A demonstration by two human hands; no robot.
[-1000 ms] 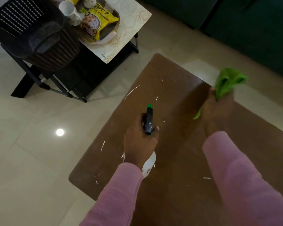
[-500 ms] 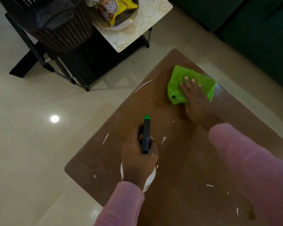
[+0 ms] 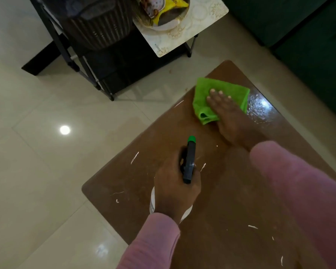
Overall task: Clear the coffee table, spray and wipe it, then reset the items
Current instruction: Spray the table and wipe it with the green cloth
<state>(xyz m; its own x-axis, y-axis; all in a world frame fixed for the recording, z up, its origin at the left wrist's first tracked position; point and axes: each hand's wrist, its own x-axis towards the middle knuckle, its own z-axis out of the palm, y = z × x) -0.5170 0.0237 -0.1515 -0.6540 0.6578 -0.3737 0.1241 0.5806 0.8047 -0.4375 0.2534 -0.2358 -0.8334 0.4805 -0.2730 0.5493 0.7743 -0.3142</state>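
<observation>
**WIPING UNDER WAY ON SPRAYED COFFEE TABLE**

Judged about midway: clearing apparently done, with only cloth and bottle over the coffee table (image 3: 241,200), and a wet sheen (image 3: 260,105) near the far right edge hinting at spraying there. Wiping begun at the far end only, with the right hand (image 3: 226,111) pressed flat, fingers straight, on the green cloth (image 3: 229,89). Left to do: the rest of the top, white streaks included, then resetting the items, among them probably the yellow snack packet (image 3: 173,5) on the side table (image 3: 204,24). Gripped upright in the left hand (image 3: 175,189) over the near half: the spray bottle (image 3: 189,162), trigger head lying near-to-far, green tip aimed away, toward the cloth.
</observation>
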